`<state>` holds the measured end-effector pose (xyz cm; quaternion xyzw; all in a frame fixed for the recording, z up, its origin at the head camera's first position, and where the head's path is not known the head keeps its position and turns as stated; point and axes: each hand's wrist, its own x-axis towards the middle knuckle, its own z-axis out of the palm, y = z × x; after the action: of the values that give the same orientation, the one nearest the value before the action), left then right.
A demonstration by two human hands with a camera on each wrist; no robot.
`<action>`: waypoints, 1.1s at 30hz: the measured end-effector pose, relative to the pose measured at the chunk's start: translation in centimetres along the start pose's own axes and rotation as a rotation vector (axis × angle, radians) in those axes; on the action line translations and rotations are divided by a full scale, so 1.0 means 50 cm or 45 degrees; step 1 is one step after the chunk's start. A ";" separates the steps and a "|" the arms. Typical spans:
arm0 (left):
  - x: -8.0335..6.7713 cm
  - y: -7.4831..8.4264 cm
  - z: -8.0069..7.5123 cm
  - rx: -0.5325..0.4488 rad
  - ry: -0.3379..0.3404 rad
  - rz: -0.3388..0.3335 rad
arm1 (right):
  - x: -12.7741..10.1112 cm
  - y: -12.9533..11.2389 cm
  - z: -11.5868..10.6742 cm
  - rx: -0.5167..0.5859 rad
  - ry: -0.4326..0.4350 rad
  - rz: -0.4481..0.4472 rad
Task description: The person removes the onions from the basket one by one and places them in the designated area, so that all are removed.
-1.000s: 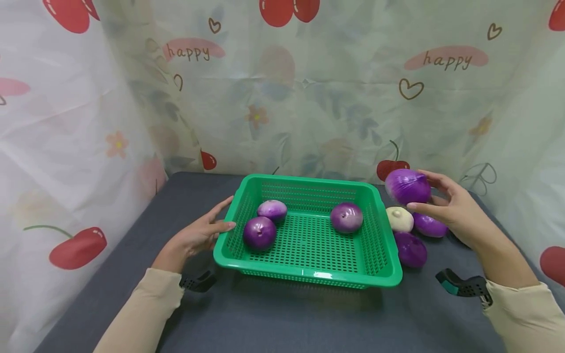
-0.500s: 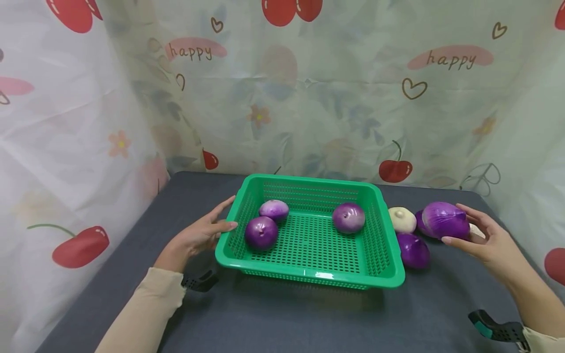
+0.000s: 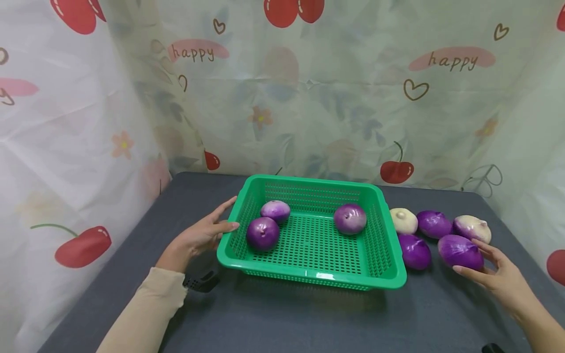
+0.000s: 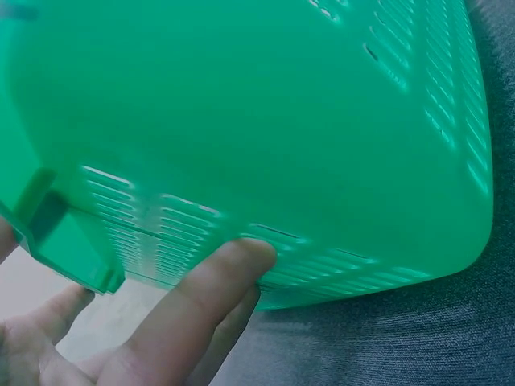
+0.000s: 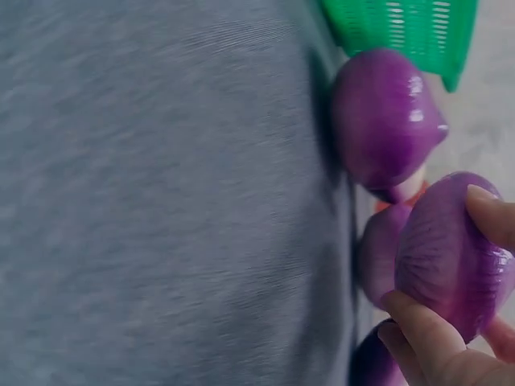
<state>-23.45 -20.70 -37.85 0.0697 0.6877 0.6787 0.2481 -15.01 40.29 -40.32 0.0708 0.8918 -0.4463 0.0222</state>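
My left hand (image 3: 200, 238) holds the left rim of a green plastic basket (image 3: 353, 279), thumb on the rim. In the left wrist view its fingers (image 4: 213, 281) lie against the perforated outer wall. Inside the basket, two purple onions (image 3: 263, 234) sit together at the left, and a third purple onion (image 3: 350, 218) lies at the right. Right of the basket, my right hand (image 3: 500, 274) pinches a purple onion (image 3: 459, 251) between thumb and fingers, low over the table in front of the other loose onions. The right wrist view shows this onion (image 5: 451, 249) from close by.
Beside the basket's right wall lie a white onion (image 3: 403, 220) and a purple onion (image 3: 414, 251). Behind the held onion are another purple one (image 3: 434, 224) and a pale, purple-tinged onion (image 3: 472, 228). A patterned curtain (image 3: 309, 122) encloses the dark table (image 3: 282, 323).
My right hand has carried the purple onion right, down and towards me, from above the other onions to low in front of them. My left hand and the basket have stayed put.
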 end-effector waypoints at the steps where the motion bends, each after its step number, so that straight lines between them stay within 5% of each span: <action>1: 0.000 0.000 0.000 -0.001 0.000 0.000 | 0.000 0.006 0.001 0.008 -0.005 0.004; 8: 0.000 -0.002 -0.001 -0.007 0.004 -0.005 | 0.009 0.039 0.009 -0.007 0.003 0.006; 33: 0.000 -0.003 -0.001 -0.016 0.002 -0.005 | 0.036 0.037 0.010 -0.071 -0.126 0.041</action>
<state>-23.44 -20.74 -38.03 0.0661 0.6838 0.6825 0.2495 -16.52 41.19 -42.29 0.0622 0.9005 -0.4238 0.0754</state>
